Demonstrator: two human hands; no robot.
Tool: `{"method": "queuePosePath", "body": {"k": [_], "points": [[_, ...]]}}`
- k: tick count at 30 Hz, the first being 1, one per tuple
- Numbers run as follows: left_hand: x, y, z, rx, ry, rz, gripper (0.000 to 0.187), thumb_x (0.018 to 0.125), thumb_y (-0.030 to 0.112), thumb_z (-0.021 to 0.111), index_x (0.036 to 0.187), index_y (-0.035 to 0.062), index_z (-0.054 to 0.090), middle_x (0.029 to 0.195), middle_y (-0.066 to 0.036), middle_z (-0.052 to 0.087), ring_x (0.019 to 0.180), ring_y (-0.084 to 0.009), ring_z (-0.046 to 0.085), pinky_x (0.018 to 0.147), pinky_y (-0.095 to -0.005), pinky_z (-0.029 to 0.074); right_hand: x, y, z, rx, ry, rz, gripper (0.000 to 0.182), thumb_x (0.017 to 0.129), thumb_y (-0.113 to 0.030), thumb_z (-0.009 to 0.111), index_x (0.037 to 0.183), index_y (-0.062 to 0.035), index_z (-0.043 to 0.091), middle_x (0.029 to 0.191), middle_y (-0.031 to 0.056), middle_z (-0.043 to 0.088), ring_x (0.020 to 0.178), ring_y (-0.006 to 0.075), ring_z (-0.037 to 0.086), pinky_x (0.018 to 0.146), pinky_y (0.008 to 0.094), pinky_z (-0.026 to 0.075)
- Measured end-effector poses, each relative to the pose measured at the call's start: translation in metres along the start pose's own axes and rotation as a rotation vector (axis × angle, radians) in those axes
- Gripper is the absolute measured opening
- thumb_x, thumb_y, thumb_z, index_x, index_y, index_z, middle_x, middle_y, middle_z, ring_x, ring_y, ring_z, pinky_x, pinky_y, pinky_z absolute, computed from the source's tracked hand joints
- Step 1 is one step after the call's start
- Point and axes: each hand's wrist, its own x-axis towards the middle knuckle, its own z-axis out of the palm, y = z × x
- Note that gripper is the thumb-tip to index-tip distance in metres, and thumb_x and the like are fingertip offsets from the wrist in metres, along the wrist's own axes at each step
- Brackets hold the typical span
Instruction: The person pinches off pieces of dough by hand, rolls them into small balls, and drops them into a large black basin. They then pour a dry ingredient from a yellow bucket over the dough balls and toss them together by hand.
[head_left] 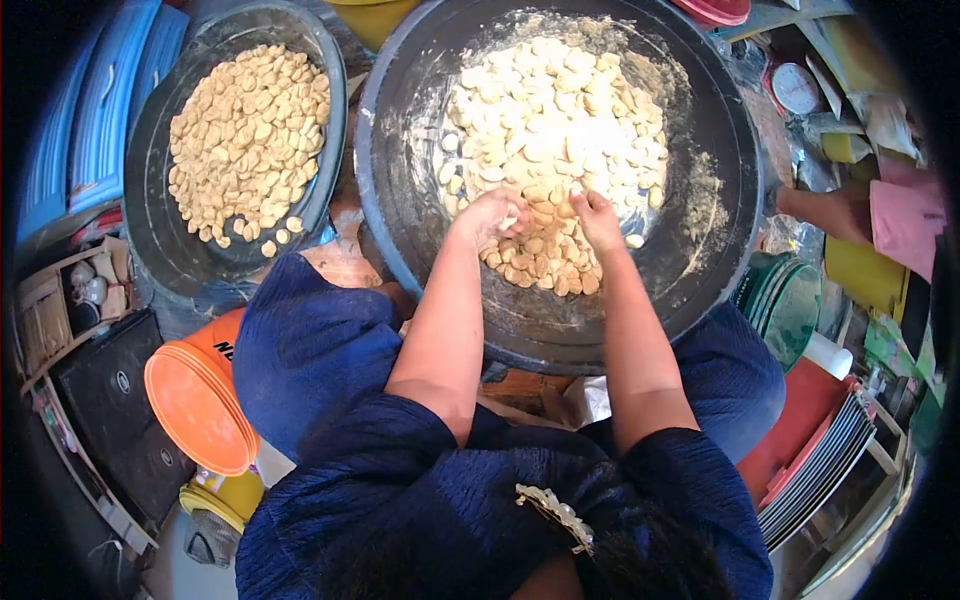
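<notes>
A large black round basin [735,180] stands in front of me, its inner wall smeared with pale powder. In it lies a heap of small, flattened, pale dough pieces [560,95], overexposed in the middle and browner near me. Over the near part of the heap, my left hand [492,215] has its fingers curled in, with a whitish dough piece [509,222] showing between them. Just to its right, my right hand [597,218] is closed, thumb against fingers. Whatever sits in that pinch is too small to make out.
At left, a second dark basin [140,215] holds many similar tan pieces [250,135]. An orange bucket [200,405] lies by my left knee; green tubs [790,310] stand by my right. Another person's arm [830,210] reaches in at right, near a dial scale [796,88].
</notes>
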Motion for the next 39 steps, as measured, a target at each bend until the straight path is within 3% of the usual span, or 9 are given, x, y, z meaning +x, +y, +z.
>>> {"method": "queuePosePath", "body": {"k": [4,8,11,14,18,20,26,30,39], "points": [[0.007,-0.001,-0.01,0.471,0.132,-0.024,0.023,0.076,0.02,0.059,0.094,0.0053,0.063,0.084,-0.007,0.062,0.064,-0.0156,0.057,0.059,-0.0301,0.048,0.031,0.021,-0.022,0.124,-0.026,0.047,0.048,0.082,-0.041,0.054,0.114,-0.0047,0.053,0.109,0.0102,0.055,0.101,0.0187,0.049,0.083,0.0351,0.04],[0.027,-0.007,-0.035,-0.077,0.594,0.211,0.022,0.079,0.02,0.057,0.089,0.0014,0.061,0.074,-0.006,0.059,0.055,-0.0156,0.051,0.051,-0.0238,0.041,0.067,0.011,-0.004,0.266,0.244,0.173,0.056,0.081,-0.04,0.056,0.125,-0.0072,0.044,0.116,0.0096,0.053,0.108,0.0208,0.046,0.09,0.0383,0.037],[0.054,-0.03,-0.073,-0.239,0.739,0.426,0.023,0.082,0.025,0.052,0.087,0.0028,0.056,0.071,-0.003,0.051,0.057,-0.0175,0.049,0.053,-0.0285,0.042,0.2,0.171,0.057,-0.573,0.034,-0.091,0.061,0.082,-0.046,0.051,0.13,-0.0096,0.04,0.122,0.019,0.049,0.115,0.0312,0.044,0.096,0.0456,0.033],[0.025,-0.003,-0.027,-0.331,0.705,0.276,0.039,0.081,0.032,0.054,0.108,0.0041,0.05,0.1,-0.008,0.053,0.081,-0.0188,0.052,0.066,-0.0332,0.044,0.041,0.031,0.111,-0.912,0.065,-0.028,0.07,0.082,-0.047,0.049,0.139,-0.0141,0.022,0.141,0.0234,0.02,0.132,0.0408,0.011,0.094,0.0711,0.011],[0.032,-0.019,-0.016,-0.133,0.554,0.093,0.067,0.078,0.035,0.06,0.133,0.0099,0.03,0.135,-0.01,0.033,0.106,-0.0225,0.044,0.085,-0.0397,0.041,-0.035,0.056,0.08,-1.235,-0.468,-0.518,0.063,0.08,-0.047,0.051,0.135,-0.0232,0.031,0.144,0.0101,0.019,0.133,0.0353,0.012,0.101,0.0631,0.012],[0.025,-0.018,-0.011,-0.125,0.632,0.141,0.03,0.079,0.018,0.059,0.106,0.0067,0.053,0.105,-0.006,0.055,0.092,-0.02,0.054,0.075,-0.0363,0.044,-0.026,0.074,0.041,-1.159,-0.656,-0.521,0.058,0.08,-0.047,0.052,0.131,-0.0248,0.036,0.144,0.0049,0.022,0.13,0.036,0.02,0.102,0.0575,0.017],[0.045,-0.026,-0.029,-0.121,0.451,0.155,0.006,0.077,0.006,0.056,0.083,0.0065,0.056,0.074,-0.003,0.057,0.069,-0.0113,0.054,0.058,-0.0272,0.047,0.063,0.05,0.0,-0.825,0.242,-0.337,0.063,0.076,-0.045,0.058,0.128,-0.0148,0.039,0.138,0.0202,0.025,0.124,0.0347,0.029,0.1,0.0539,0.02],[0.046,-0.018,-0.032,-0.212,0.893,0.482,0.021,0.081,0.008,0.054,0.102,0.0054,0.05,0.093,-0.009,0.056,0.084,-0.0187,0.054,0.076,-0.0321,0.045,0.117,0.005,0.061,-0.465,0.175,-0.365,0.067,0.075,-0.043,0.06,0.131,-0.0176,0.035,0.143,0.023,0.013,0.131,0.0391,0.016,0.102,0.0578,0.011],[0.039,-0.006,-0.033,-0.187,0.655,0.218,0.047,0.081,0.022,0.058,0.124,0.0179,0.038,0.114,-0.005,0.049,0.093,-0.0142,0.05,0.07,-0.0338,0.043,0.016,-0.007,0.091,-1.299,-0.714,-0.548,0.052,0.068,-0.014,0.065,0.118,-0.021,0.052,0.138,0.0164,0.026,0.128,0.0362,0.026,0.1,0.0516,0.028]]}}
